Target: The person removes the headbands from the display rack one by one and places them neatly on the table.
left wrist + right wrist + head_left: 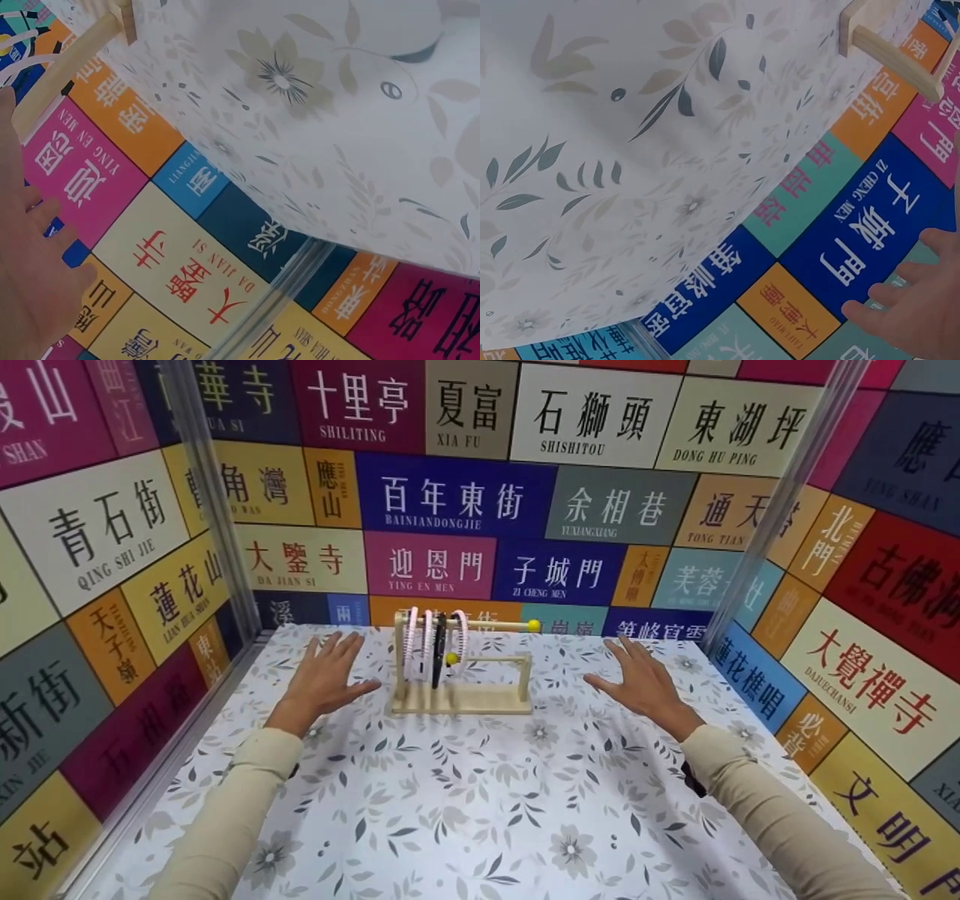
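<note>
A small wooden rack [465, 706] stands toward the far side of the table, with an upper and a lower rod. Yellow balls [533, 625] cap the rod ends. Several coiled, pale pink-white rings [463, 637] and a black ring [439, 660] hang at its left part. To the left of the rack my left hand [325, 679] is held with fingers spread and nothing in it. My right hand [641, 681] mirrors it on the right, spread and holding nothing, farther from the rack. Both wrist views show part of the rack's wood [75, 64] at an upper corner.
A white cloth [450, 802] with grey leaves and flowers covers the table. Colourful panels [457, 495] with place names wall it in at the back and both sides. Clear corner posts [217, 510] rise at the back left and back right.
</note>
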`<action>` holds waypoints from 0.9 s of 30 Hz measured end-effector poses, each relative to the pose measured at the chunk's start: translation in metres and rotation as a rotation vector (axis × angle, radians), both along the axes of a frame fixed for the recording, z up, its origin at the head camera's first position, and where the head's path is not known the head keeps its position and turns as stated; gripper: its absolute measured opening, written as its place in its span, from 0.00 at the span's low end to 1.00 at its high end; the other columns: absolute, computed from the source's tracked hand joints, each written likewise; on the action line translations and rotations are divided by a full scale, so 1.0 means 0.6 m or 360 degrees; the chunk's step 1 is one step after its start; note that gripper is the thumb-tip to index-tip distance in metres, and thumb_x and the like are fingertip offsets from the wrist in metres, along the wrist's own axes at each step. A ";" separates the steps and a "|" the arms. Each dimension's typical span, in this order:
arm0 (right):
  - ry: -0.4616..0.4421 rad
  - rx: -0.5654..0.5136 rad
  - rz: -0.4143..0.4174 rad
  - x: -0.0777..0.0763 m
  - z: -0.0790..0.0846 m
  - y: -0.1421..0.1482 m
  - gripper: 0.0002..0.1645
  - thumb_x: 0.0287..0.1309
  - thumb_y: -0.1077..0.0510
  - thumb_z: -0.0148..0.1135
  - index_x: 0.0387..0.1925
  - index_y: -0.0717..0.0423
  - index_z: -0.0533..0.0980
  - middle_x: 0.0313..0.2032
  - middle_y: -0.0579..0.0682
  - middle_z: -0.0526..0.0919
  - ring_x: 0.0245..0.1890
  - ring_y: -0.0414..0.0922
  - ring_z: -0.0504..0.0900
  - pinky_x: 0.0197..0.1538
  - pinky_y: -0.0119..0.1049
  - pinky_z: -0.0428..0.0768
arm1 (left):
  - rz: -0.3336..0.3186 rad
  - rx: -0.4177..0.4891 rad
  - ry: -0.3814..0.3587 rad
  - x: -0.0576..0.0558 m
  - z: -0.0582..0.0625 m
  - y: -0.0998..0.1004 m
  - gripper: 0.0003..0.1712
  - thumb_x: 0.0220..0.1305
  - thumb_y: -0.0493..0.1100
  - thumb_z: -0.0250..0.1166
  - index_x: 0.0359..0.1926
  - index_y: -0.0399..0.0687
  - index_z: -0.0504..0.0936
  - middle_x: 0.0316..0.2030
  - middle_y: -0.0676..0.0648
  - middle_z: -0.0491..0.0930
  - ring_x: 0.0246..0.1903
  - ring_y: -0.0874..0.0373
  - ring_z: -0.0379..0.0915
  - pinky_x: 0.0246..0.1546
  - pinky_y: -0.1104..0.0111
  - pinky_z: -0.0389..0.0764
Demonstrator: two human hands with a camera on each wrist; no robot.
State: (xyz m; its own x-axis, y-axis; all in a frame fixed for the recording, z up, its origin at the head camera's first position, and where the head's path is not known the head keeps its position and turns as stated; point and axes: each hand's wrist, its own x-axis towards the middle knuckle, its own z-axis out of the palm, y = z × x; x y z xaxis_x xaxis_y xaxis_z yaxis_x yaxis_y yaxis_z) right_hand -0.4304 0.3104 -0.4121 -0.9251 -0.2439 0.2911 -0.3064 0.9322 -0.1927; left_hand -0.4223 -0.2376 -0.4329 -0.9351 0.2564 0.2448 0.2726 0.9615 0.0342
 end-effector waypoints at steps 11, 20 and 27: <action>0.0027 -0.0123 0.0066 0.007 0.007 -0.061 0.54 0.65 0.28 0.62 0.81 0.50 0.57 0.79 0.61 0.55 0.76 0.64 0.58 0.68 0.68 0.67 | -0.0035 0.0093 -0.0094 -0.010 -0.026 0.024 0.56 0.69 0.72 0.60 0.81 0.41 0.53 0.80 0.39 0.55 0.80 0.38 0.45 0.78 0.40 0.38; 0.0138 -0.0242 0.0170 0.000 0.003 -0.138 0.50 0.65 0.31 0.64 0.79 0.50 0.62 0.76 0.58 0.64 0.74 0.60 0.66 0.66 0.61 0.74 | -0.0014 0.0147 -0.0147 -0.019 -0.047 0.038 0.56 0.69 0.73 0.60 0.81 0.40 0.54 0.78 0.38 0.58 0.79 0.37 0.47 0.78 0.42 0.39; 0.0168 -0.0298 0.0244 0.003 -0.001 -0.197 0.47 0.66 0.34 0.66 0.77 0.50 0.64 0.73 0.57 0.70 0.70 0.58 0.72 0.63 0.58 0.78 | -0.0046 0.0201 -0.0190 -0.031 -0.063 0.053 0.50 0.71 0.67 0.62 0.79 0.40 0.60 0.76 0.37 0.63 0.78 0.37 0.50 0.77 0.39 0.40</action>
